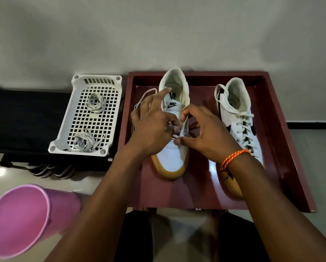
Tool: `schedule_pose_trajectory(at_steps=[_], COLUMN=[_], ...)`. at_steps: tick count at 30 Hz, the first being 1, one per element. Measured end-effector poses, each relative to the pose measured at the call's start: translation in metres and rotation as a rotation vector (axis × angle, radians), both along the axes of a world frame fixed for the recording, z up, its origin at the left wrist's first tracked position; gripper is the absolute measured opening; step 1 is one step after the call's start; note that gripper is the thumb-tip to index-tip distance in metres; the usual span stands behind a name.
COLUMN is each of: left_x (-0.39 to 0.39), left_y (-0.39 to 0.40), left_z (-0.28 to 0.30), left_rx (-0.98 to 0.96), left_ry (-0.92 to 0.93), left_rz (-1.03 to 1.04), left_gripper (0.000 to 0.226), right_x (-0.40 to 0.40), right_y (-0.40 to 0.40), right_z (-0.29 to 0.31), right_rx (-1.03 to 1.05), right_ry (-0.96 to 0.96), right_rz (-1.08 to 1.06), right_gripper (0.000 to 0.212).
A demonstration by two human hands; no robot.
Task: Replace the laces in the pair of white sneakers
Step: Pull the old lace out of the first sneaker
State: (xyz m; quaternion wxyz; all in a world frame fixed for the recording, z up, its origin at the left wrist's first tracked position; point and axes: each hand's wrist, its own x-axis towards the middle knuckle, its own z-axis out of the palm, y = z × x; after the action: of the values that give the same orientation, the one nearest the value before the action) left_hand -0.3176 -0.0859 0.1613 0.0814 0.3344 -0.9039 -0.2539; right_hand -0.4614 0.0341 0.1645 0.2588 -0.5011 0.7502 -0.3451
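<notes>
Two white sneakers with gum soles stand in a dark red tray (283,140). The left sneaker (172,159) is under both hands. My left hand (152,125) pinches a white lace (145,96) at the eyelets, and a loop of it runs out past the shoe's left side. My right hand (205,133) pinches the eyelet flap on the shoe's right side. The right sneaker (235,110) is laced, and my right wrist covers its toe.
A white perforated basket (94,118) left of the tray holds two bundles of white laces (96,103). It rests on a black bench (26,120). A pink bucket (24,216) lies at the lower left on the tiled floor. A plain wall is behind.
</notes>
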Motion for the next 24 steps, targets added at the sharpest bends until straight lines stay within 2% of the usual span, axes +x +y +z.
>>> schedule_pose_trajectory(at_steps=[4,7,10,20,24], left_x=[0.007,0.008,0.008,0.015,0.017], left_y=[-0.016,-0.026,-0.027,-0.031,-0.03], left_z=[0.007,0.003,0.001,0.005,0.007], left_rx=[0.086,0.1,0.209,0.264,0.343], left_ry=[0.134,0.22,0.304,0.297,0.289], left_rz=[0.078,0.047,-0.013,-0.114,-0.128], left_gripper=[0.014,0.007,0.01,0.016,0.018], right_x=[0.001,0.0,0.0,-0.002,-0.003], right_y=[-0.001,-0.001,-0.001,-0.001,0.0], right_z=[0.0,0.0,-0.001,-0.006,-0.005], right_rx=[0.004,0.001,-0.004,-0.021,-0.024], right_ry=[-0.002,0.008,0.018,0.032,0.03], right_rz=[-0.003,-0.002,0.006,0.013,0.008], right_gripper=[0.055,0.054,0.054,0.055,0.055])
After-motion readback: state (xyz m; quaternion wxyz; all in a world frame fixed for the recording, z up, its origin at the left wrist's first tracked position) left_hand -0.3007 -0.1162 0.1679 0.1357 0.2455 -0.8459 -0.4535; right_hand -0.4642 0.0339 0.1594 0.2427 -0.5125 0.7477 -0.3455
